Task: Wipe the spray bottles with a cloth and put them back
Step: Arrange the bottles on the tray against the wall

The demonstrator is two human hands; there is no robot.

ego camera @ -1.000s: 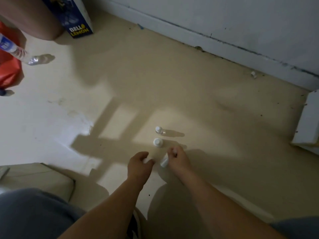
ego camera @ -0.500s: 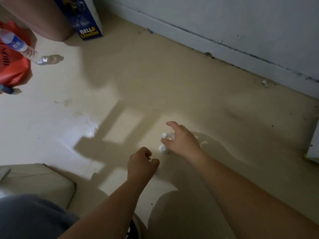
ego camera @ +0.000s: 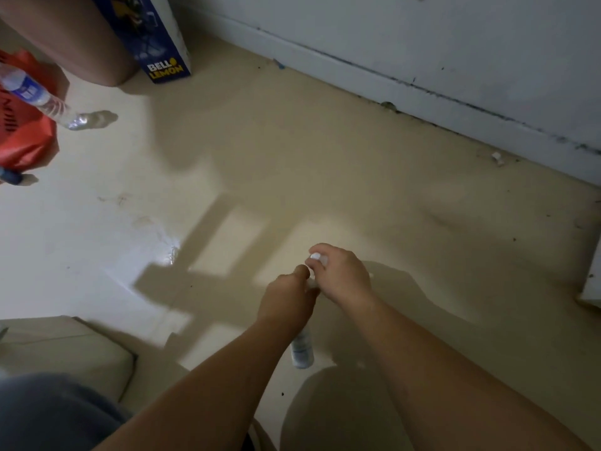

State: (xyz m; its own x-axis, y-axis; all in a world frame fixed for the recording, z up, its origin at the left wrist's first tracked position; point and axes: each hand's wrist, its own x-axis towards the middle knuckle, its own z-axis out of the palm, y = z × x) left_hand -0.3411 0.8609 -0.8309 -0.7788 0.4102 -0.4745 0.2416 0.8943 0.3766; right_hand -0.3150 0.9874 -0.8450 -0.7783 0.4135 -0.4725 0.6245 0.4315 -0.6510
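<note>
My right hand (ego camera: 343, 276) curls its fingers round a small spray bottle; only its white cap (ego camera: 315, 256) shows at the fingertips. My left hand (ego camera: 286, 299) sits right beside it, fingers curled at the upper end of a second white spray bottle (ego camera: 302, 351). That bottle's body shows between my forearms, above the beige floor (ego camera: 292, 164). The two hands touch. No cloth is visible.
A grey wall with a skirting board (ego camera: 422, 92) runs along the far right. A blue "Bello Lemon" box (ego camera: 156, 43) leans on a brown bin (ego camera: 65, 34) at the far left. A clear plastic water bottle (ego camera: 35, 96) lies on a red bag (ego camera: 22, 138). A beige cushion (ego camera: 65, 349) lies by my left knee.
My right hand reached forward to the standing bottles and has closed round one. My left hand moved up to meet it, and a bottle body now shows between my arms.
</note>
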